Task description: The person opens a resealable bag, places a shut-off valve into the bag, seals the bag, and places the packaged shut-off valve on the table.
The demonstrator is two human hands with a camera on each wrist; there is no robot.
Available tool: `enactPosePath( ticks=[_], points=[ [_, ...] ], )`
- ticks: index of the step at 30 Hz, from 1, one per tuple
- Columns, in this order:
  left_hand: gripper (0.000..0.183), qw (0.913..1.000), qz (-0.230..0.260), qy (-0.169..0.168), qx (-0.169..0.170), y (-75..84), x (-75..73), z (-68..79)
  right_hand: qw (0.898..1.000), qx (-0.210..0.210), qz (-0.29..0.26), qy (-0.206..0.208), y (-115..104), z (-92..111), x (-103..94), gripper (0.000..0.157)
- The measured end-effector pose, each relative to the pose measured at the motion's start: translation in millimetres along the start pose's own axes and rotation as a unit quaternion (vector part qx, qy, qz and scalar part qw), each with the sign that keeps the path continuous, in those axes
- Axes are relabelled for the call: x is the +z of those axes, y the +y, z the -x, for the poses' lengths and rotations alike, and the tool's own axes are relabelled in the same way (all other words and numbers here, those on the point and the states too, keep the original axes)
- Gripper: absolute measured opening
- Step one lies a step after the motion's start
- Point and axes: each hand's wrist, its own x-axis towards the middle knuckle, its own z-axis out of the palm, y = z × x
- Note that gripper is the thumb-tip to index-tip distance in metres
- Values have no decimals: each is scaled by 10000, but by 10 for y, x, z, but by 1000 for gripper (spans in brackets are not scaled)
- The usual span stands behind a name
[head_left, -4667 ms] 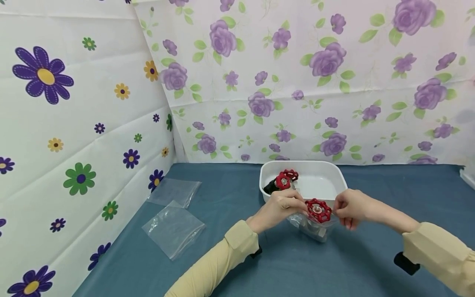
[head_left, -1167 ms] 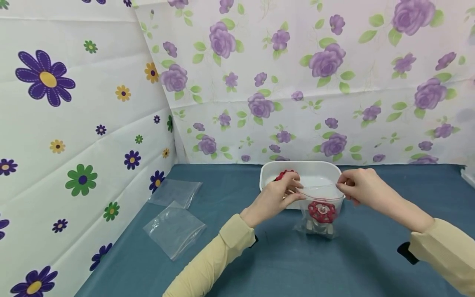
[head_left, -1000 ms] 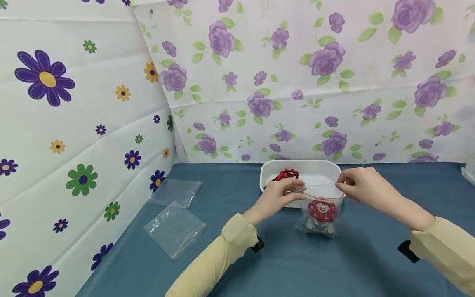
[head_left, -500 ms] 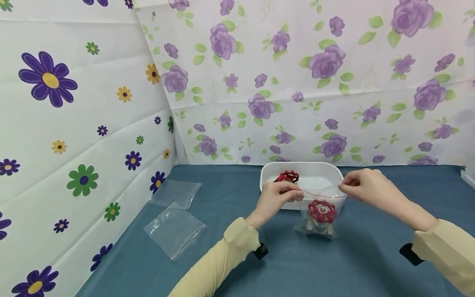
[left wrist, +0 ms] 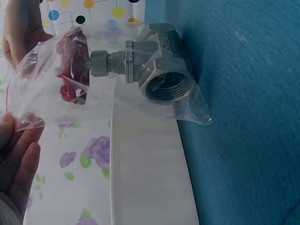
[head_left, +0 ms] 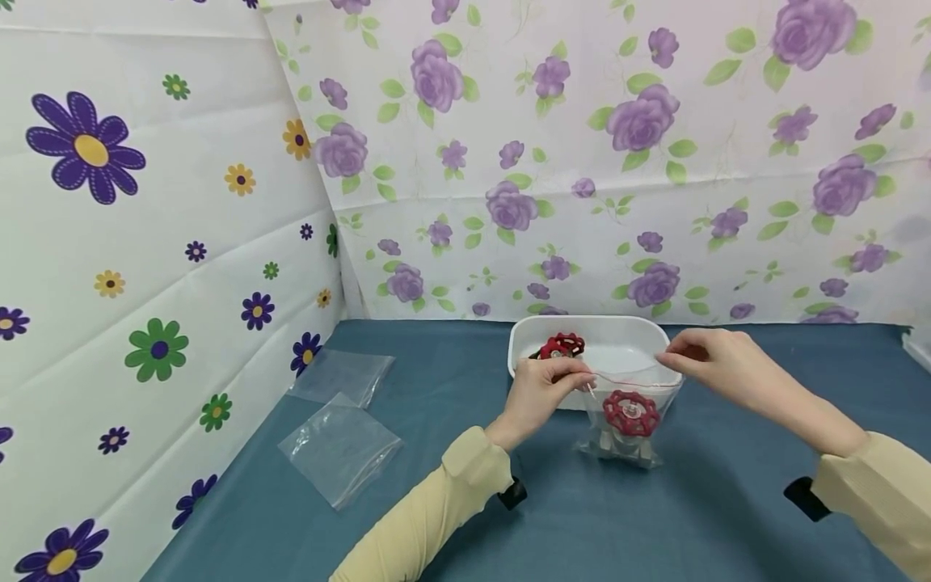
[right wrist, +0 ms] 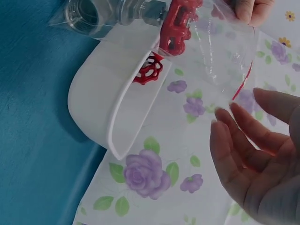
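A clear zip bag (head_left: 596,412) with a red seal line stands on the table, holding a metal gate valve (left wrist: 159,65) with a red handwheel (head_left: 631,415). My left hand (head_left: 537,394) pinches the left end of the bag's mouth between thumb and fingers. At the other end, my right hand (head_left: 716,364) hovers by the top corner. In the right wrist view, its thumb and fingers (right wrist: 234,145) are spread apart, just off the red seal, with nothing between them.
Behind the bag stands a white plastic tub (head_left: 640,335) with red-wheeled valves (head_left: 562,346) inside. Two flat clear bags (head_left: 342,449) lie to the left on the blue tablecloth (head_left: 451,364). Floral cloth (head_left: 465,242) hangs along the back and left side.
The bag, earlier low around the valve, is now drawn up above the handwheel. My left fingers, loosely spread a second ago, now pinch its edge. My right fingers have come away from its corner.
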Motion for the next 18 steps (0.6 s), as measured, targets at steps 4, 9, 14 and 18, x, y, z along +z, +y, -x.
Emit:
enactPosePath(
  ticks=[4,9,14,18],
  points=[
    [14,10000,64,29,3,-1,3,3,9982,-562,-153,147,-54,-24,79,21],
    [16,9990,375,-1,-235,-2,-13,17,9941,-1037,-326,46,-131,-92,259,35],
    [15,9985,463,-209,-225,4,-52,15,9907,-1308,-378,-13,-185,-179,365,32],
    [14,9992,219,-319,-40,15,-83,15,9846,-1674,-513,1,-194,-251,415,15]
  ],
)
